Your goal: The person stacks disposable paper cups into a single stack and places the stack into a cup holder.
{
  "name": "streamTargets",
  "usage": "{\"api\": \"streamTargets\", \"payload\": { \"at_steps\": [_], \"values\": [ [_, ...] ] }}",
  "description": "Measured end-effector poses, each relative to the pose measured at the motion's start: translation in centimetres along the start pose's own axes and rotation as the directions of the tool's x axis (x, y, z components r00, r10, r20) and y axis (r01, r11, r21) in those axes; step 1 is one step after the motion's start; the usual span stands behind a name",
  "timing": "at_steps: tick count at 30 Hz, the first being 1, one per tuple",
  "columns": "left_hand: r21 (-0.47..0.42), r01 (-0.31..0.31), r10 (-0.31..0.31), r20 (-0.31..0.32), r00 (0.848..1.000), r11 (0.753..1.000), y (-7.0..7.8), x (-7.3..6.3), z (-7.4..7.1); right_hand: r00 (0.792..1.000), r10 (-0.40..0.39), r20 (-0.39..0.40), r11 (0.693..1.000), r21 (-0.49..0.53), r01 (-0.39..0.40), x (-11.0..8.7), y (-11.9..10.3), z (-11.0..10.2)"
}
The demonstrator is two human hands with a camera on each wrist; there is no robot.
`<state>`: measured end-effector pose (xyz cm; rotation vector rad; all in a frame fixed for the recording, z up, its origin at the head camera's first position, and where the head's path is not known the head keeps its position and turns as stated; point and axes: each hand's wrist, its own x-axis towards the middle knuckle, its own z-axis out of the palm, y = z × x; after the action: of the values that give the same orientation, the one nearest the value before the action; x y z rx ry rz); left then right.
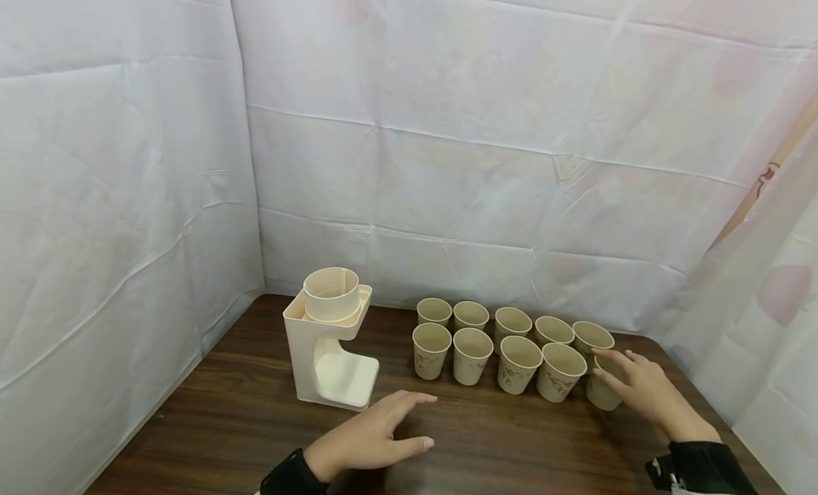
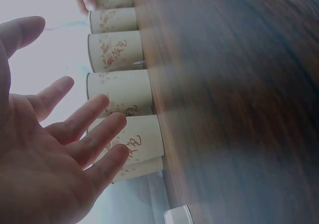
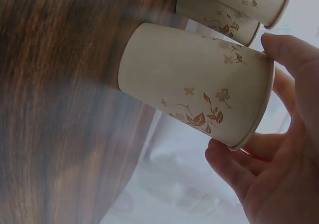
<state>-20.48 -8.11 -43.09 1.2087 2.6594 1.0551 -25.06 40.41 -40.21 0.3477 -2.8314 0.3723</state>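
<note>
Near the right end of the table, my right hand (image 1: 652,392) spans the rim of the end paper cup (image 1: 603,390) in the front row. In the right wrist view, the thumb lies at one side of this cup's (image 3: 194,84) rim and the fingers at the other. The cup stands upright, beige with brown floral print. My left hand (image 1: 377,434) hovers over the table in front of a cream stand, thumb and fingers spread, holding nothing. In the left wrist view its palm (image 2: 45,159) shows, with a row of paper cups (image 2: 119,92) beyond the fingers.
Several more upright paper cups (image 1: 519,363) stand in two rows along the back. To their left is a cream plastic stand (image 1: 307,360) with a round holder (image 1: 331,296) on top and a flat base. White curtains (image 1: 447,161) enclose the brown wooden table (image 1: 498,445).
</note>
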Motion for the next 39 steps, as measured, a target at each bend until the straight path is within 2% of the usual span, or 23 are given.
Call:
{"api": "streamTargets", "payload": {
  "at_steps": [9, 18, 27, 39],
  "values": [
    [-0.01, 0.026, -0.026, -0.011, 1.0, 1.0, -0.2, -0.2, -0.5, 1.0, 0.008, -0.005, 1.0, 0.01, -0.008, -0.2, -0.2, -0.6],
    [-0.039, 0.028, -0.029, -0.004, 1.0, 0.999, -0.5, -0.1, -0.6, 1.0, 0.013, 0.0, 0.999, 0.029, -0.013, -1.3, -1.3, -1.6],
    [-0.063, 0.019, -0.019, -0.001, 1.0, 0.998, -0.6, 0.3, -0.5, 0.994, -0.076, -0.076, 0.996, 0.047, 0.079, -2.3, -4.3, -2.8],
    [-0.089, 0.051, -0.05, 0.019, 0.999, 0.995, -0.9, 0.5, -0.5, 0.982, -0.161, -0.102, 0.984, 0.064, 0.168, -2.8, -7.2, -3.2]
  ]
}}
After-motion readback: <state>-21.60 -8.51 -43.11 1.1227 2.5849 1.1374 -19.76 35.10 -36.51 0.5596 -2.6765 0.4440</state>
